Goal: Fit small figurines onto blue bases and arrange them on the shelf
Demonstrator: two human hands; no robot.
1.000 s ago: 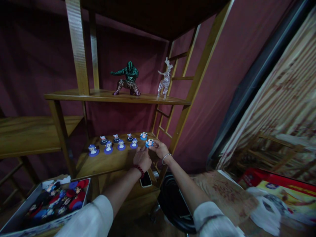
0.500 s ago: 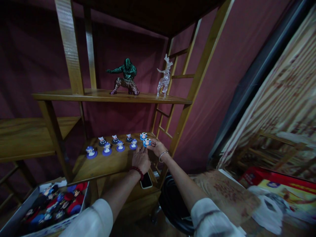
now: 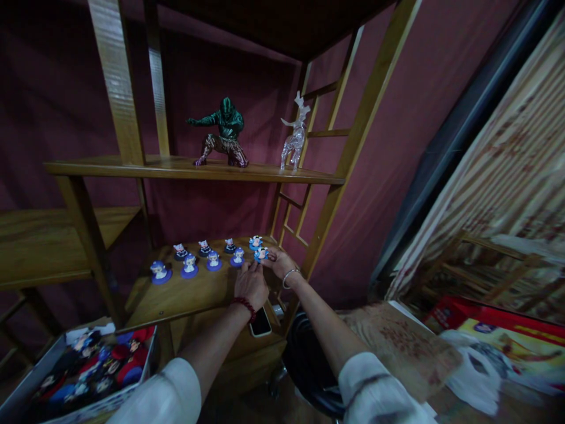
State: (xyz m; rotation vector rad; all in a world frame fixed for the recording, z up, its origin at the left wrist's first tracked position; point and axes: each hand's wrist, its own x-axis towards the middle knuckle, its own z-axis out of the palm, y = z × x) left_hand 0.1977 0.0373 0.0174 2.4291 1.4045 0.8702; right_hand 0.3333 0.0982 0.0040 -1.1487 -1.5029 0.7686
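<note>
My right hand point(image 3: 281, 264) reaches in from the right, its fingers closed on a small blue-and-white figurine point(image 3: 261, 254) with a blue round base, on the lower shelf. At the near side of that same figurine is my left hand point(image 3: 252, 287), back up, fingers bent and close together; its fingertips are partly hidden. Just left of it stands a purple-and-white figurine point(image 3: 237, 257), the end of a front row of several. Behind runs a row of dark-based figurines point(image 3: 203, 248), with another blue figurine point(image 3: 255, 242) at its right end.
On the upper shelf point(image 3: 176, 169) stand a green figure point(image 3: 226, 129) and a clear deer point(image 3: 295, 138). A box point(image 3: 152, 356) of jumbled figurines sits low at left. Below my left hand lies a phone point(image 3: 260, 324). Wooden posts and lattice frame the right side.
The view has shifted slightly. Both hands stay at the same blue-and-white figurine, with no clear movement of it on the shelf.
</note>
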